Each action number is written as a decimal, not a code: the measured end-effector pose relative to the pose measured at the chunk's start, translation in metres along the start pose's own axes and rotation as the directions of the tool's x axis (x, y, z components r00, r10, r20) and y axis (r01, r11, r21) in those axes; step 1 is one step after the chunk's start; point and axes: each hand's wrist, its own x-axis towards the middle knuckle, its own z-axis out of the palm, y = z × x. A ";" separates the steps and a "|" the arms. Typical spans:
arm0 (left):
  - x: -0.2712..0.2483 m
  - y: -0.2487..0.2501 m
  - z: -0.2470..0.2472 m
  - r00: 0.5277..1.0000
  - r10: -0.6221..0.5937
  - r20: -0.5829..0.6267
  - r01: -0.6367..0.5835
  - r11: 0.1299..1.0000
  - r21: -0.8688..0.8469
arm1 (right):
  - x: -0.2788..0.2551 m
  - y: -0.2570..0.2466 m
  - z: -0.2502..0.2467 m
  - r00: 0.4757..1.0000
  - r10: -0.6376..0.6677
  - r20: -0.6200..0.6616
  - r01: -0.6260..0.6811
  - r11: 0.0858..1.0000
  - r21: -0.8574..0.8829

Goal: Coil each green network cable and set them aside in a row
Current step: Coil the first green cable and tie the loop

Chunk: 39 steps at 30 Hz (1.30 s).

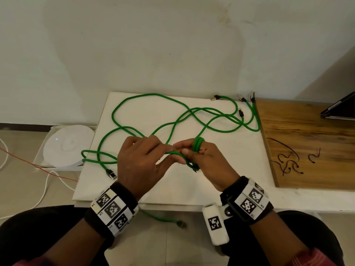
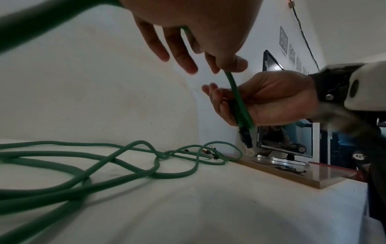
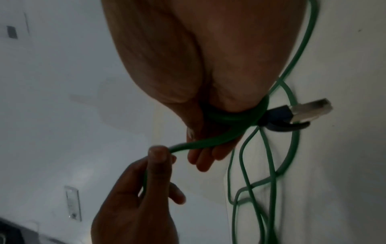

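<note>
Head view evenly lit, soft diffuse light, faint shadows under cables (image 1: 172, 120) on white tabletop (image 1: 221, 169); edges bowed by wide lens. Left wrist view dimmer, near cable blurred. Right wrist view dark, grainy, motion-smeared; plug (image 3: 300, 112) sharpest.

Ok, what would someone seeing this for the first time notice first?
Probably the green cable wound round the fingers of the right hand, while the left hand pinches the strand feeding it. Behind them, loose green cables sprawl in tangled loops across the white table.
</note>
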 end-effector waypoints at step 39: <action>-0.003 -0.003 0.009 0.817 -0.222 0.533 0.413 0.870 -0.271 | -0.019 -0.028 0.011 0.970 0.087 0.228 -0.210 0.775 0.595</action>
